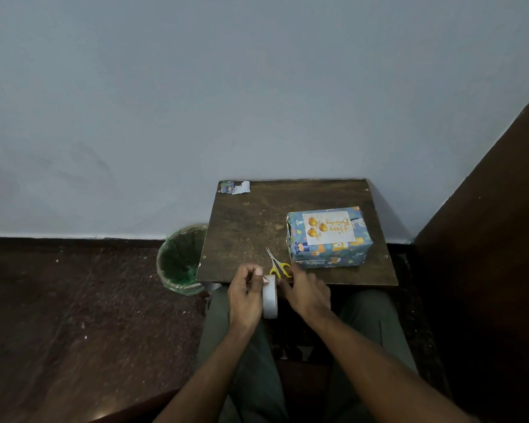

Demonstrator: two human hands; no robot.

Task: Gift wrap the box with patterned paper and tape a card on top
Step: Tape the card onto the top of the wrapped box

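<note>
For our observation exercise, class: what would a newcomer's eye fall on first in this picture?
First the wrapped box on the right of the small table, a birthday card on its top. Next, at the table's near edge, the left hand grips a tape roll while the right hand reaches by the yellow scissors. A green-lined bin stands on the floor to the left.

worn matt wooden table [251,227], paper-wrapped box [327,254]
</note>
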